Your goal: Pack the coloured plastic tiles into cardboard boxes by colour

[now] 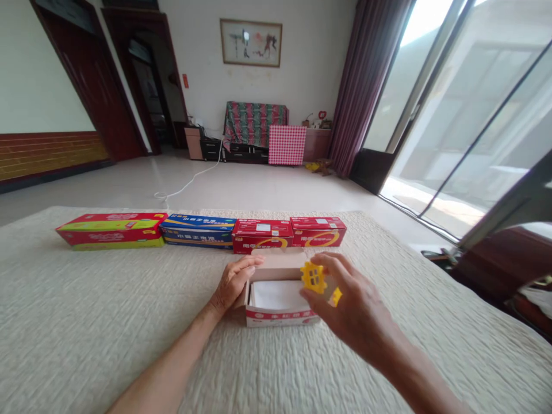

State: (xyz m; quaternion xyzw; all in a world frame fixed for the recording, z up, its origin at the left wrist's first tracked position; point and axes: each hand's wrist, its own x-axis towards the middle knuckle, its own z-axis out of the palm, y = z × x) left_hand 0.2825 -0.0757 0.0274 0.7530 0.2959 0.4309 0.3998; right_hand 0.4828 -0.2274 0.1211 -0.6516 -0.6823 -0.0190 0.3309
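Note:
An open white-and-red cardboard box [282,319] stands on the cream quilted cover, its lid flap [278,260] raised at the back. White paper [276,294] lies inside it. My left hand [235,282] grips the box's left side near the flap, fingers closed on the edge. Over the box's right end, my right hand [349,293] pinches a small yellow plastic piece [313,277] with toothed edges and a windowed middle. Another bit of yellow plastic [336,296] shows beneath the right fingers; whether it belongs to the same piece I cannot tell.
Behind the open box stands a row of closed boxes: a red-and-green one [114,231], a blue one [197,231] and two red ones [262,234]. The quilted cover [107,316] ends before the tiled floor. A white cable [190,183] runs across the floor. Glass doors are at right.

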